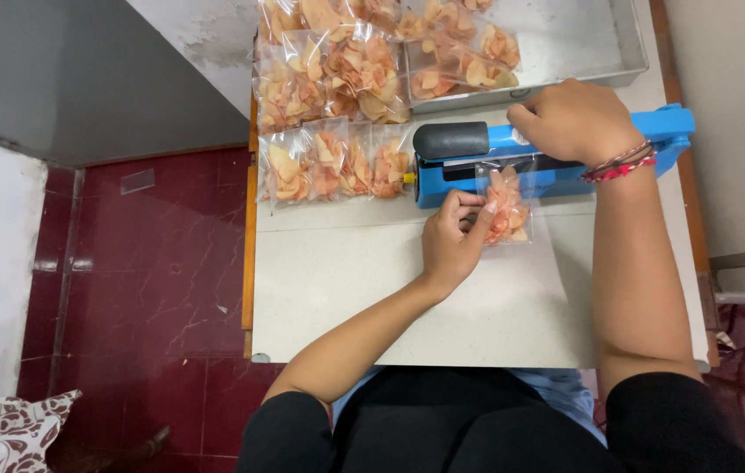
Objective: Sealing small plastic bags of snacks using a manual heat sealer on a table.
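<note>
Small clear plastic bag of orange-pink chips (507,210), lying flat on the pale table, its open top tucked into the sealer. Blue impulse heat sealer (556,153) with black handle, arm pressed down across the bag's top.

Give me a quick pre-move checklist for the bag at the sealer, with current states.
1. Small clear bag of chips has its open end in the blue heat sealer: ok.
2. Left hand pinches the bag's left edge: ok.
3. Right hand rests on the sealer arm: ok.
4. Chips clear of the seal line: cannot tell.
5. Sealer arm fully down: cannot tell.
6. Sealed bags lie left of the sealer, out of the way: ok.
</note>
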